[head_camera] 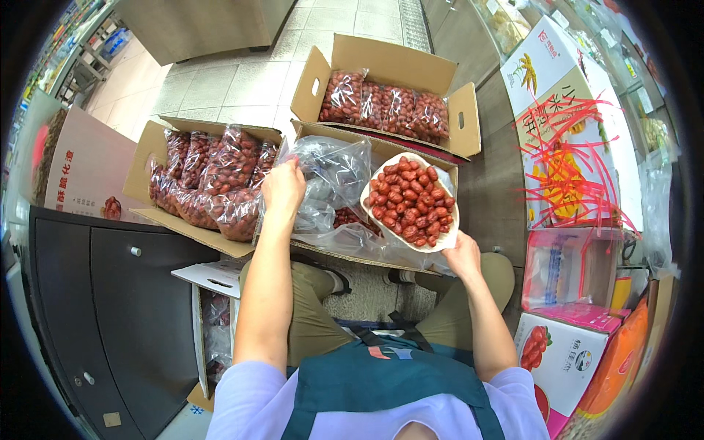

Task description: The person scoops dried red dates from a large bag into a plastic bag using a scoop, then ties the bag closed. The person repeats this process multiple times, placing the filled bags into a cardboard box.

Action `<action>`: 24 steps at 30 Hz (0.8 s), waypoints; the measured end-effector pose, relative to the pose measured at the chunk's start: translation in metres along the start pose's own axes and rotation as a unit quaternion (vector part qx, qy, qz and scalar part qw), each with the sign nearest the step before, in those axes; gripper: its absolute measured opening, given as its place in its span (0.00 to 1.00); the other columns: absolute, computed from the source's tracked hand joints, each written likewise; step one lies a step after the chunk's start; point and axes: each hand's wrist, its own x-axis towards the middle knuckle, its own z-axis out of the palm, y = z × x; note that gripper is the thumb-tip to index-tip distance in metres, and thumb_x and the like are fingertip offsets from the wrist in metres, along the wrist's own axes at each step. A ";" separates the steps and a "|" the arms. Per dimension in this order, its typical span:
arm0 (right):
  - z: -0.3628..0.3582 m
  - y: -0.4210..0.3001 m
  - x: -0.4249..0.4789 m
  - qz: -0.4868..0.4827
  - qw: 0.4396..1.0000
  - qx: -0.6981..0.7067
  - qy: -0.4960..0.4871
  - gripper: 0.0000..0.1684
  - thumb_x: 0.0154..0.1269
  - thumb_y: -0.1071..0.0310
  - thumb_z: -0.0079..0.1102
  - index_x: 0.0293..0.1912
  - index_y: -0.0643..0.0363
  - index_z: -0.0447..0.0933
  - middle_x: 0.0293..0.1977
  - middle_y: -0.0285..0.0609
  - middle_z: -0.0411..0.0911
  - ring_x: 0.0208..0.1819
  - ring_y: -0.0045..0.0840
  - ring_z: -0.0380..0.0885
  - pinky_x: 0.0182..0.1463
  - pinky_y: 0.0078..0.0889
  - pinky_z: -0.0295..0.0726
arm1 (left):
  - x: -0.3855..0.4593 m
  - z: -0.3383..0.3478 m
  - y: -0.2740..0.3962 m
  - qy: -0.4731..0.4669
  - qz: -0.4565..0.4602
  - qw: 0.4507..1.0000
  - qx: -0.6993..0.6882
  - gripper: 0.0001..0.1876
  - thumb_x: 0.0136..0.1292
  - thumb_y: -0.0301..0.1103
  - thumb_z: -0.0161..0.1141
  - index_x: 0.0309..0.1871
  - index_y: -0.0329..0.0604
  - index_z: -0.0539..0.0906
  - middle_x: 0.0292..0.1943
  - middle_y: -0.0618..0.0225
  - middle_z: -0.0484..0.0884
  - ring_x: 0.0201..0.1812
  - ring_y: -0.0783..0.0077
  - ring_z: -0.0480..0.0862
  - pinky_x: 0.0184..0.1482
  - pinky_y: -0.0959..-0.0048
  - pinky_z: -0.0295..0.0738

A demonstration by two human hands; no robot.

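My right hand grips the edge of a white plastic scoop heaped with red dried jujubes. The scoop is over the right side of an open cardboard carton in front of my knees. Clear plastic bagging fills much of this carton, and more jujubes show through a gap in it. At the carton's left side, my left hand pinches the edge of the clear plastic; its fingertips are partly hidden.
Bagged jujubes fill a carton at left and another behind. A dark cabinet stands to my left. On the right are a printed box with tangled red strips, a clear plastic bin and a white-and-pink box.
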 end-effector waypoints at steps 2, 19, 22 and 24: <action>-0.016 0.004 -0.006 -0.001 1.000 0.018 0.009 0.19 0.55 0.65 0.63 0.49 0.51 0.83 0.40 0.50 0.85 0.46 0.43 0.84 0.50 0.44 0.80 | 0.000 -0.004 0.002 -0.017 0.020 0.999 0.021 0.11 0.66 0.36 0.57 0.41 0.41 0.86 0.33 0.51 0.86 0.35 0.48 0.87 0.41 0.55 0.82; -0.055 0.022 -0.014 -0.013 0.993 0.100 0.061 0.20 0.52 0.71 0.61 0.48 0.58 0.82 0.37 0.47 0.86 0.42 0.33 0.86 0.48 0.33 0.79 | -0.036 0.037 0.055 -0.439 0.166 0.854 0.225 0.12 0.57 0.35 0.60 0.41 0.45 0.90 0.43 0.56 0.88 0.47 0.59 0.88 0.48 0.63 0.82; -0.060 0.018 -0.018 -0.013 0.991 0.121 0.059 0.20 0.52 0.72 0.62 0.48 0.60 0.82 0.36 0.44 0.87 0.40 0.26 0.85 0.47 0.30 0.78 | -0.053 0.062 0.054 -0.397 0.208 0.854 0.264 0.11 0.58 0.36 0.59 0.40 0.49 0.90 0.42 0.64 0.90 0.45 0.65 0.89 0.46 0.65 0.82; -0.063 0.016 -0.019 -0.006 0.991 0.127 0.053 0.20 0.52 0.73 0.62 0.47 0.62 0.82 0.36 0.41 0.87 0.39 0.20 0.84 0.47 0.27 0.78 | -0.054 0.076 0.056 -0.356 0.235 0.882 0.199 0.10 0.58 0.36 0.58 0.37 0.46 0.89 0.36 0.62 0.89 0.40 0.61 0.89 0.41 0.62 0.83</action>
